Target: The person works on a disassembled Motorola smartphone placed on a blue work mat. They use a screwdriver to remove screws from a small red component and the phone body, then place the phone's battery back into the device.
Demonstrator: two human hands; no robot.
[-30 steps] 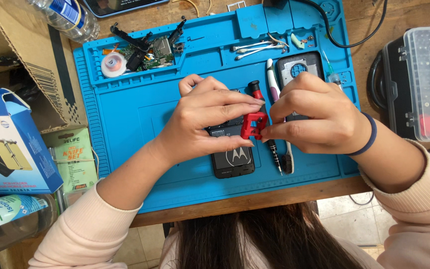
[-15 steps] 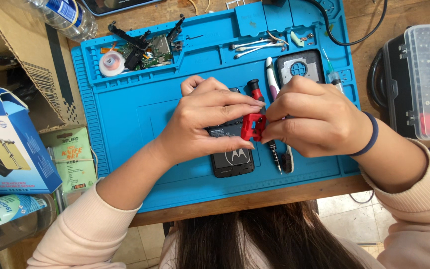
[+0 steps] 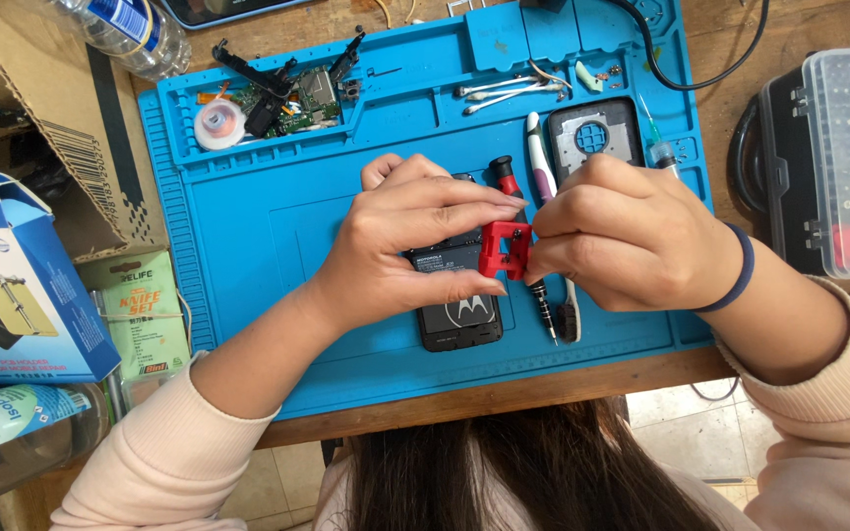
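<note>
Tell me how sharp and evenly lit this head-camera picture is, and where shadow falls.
Head view: sharp throughout, evenly and softly lit, no glare on the blue mat. Faint shadow lies under the left hand and right hand around the red clamp; the phone stays readable. No motion blur.

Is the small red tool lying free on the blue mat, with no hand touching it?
No, both the left hand and right hand pinch the red tool.

The work mat (image 3: 248,226) is bright blue over a brown wooden surface (image 3: 720,39); the small clamp (image 3: 502,250) is red against a black phone (image 3: 459,315); a screwdriver (image 3: 521,236) is red and black; the wristband (image 3: 735,270) is dark blue; the sleeves (image 3: 169,442) are pale pink; the carton (image 3: 12,285) is blue
</note>
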